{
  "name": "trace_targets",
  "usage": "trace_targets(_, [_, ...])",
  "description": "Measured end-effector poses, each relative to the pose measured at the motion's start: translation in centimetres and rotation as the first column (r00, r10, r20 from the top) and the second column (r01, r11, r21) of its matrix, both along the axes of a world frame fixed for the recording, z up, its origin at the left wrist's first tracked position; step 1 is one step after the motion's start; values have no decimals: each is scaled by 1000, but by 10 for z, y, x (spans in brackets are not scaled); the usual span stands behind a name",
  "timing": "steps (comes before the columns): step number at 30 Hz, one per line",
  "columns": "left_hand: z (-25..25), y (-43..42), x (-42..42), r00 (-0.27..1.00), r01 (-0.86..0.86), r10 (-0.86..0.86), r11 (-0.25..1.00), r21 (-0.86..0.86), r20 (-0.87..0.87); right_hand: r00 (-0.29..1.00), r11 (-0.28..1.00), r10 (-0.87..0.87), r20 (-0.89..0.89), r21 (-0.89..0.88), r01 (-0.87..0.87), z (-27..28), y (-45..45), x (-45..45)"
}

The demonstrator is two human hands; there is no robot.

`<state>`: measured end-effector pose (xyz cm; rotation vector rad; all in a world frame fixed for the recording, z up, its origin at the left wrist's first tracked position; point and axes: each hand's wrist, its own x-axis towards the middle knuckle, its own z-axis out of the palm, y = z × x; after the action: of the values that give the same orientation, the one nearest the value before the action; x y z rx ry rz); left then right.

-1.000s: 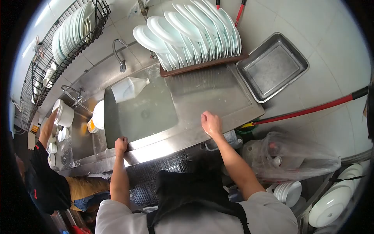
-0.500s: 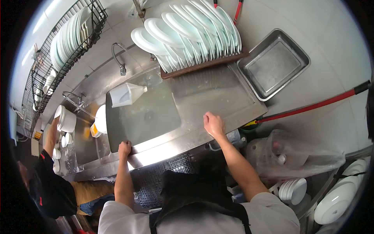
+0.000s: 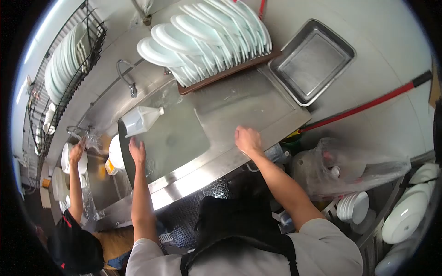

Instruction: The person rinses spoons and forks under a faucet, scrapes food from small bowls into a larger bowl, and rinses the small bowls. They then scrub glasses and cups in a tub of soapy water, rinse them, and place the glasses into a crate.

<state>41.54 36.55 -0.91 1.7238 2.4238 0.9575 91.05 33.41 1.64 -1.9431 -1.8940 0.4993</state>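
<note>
My left hand (image 3: 137,151) is raised over the dark left edge of the water-filled sink basin (image 3: 177,138), its fingers apart and nothing visible in them. Just beyond its fingertips a translucent plastic jug (image 3: 139,121) lies tilted in the basin, its neck pointing right. My right hand (image 3: 248,140) rests with curled fingers on the steel sink counter (image 3: 276,126), right of the water; nothing shows inside that fist. White plates (image 3: 209,39) stand on edge in a brown rack (image 3: 230,71) behind the basin.
At left, another person's hand (image 3: 77,152) is beside white containers and running water. A metal tray (image 3: 313,62) sits at the right end. A red-handled tool (image 3: 363,108), a plastic bag (image 3: 354,168) and stacked bowls (image 3: 353,207) are to the right. A wire shelf (image 3: 69,69) holds plates.
My left hand has left the front sink edge and moved forward, opening near the jug. My right hand stays on the counter. The other person's hand has moved off the white tub.
</note>
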Motion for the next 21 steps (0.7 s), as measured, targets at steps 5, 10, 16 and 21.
trace_targets(5, [5, 82, 20, 985, -114, 103, 991, -72, -137, 999, 999, -39, -18, 25, 39, -6, -1, -1])
trace_targets(10, [-46, 153, -9, 991, -96, 57, 936, -340, -122, 999, 999, -51, -3, -3, 51, 3, -5, -1])
trace_targets(16, [-92, 117, 24, 750, 365, -218, 924, -115, 625, 995, 995, -96, 16, -19, 96, 4, 4, -6])
trace_targets(21, [-107, 76, 79, 519, 213, -225, 968, 130, 825, 993, 992, -118, 23, -34, 118, 1, 6, -8])
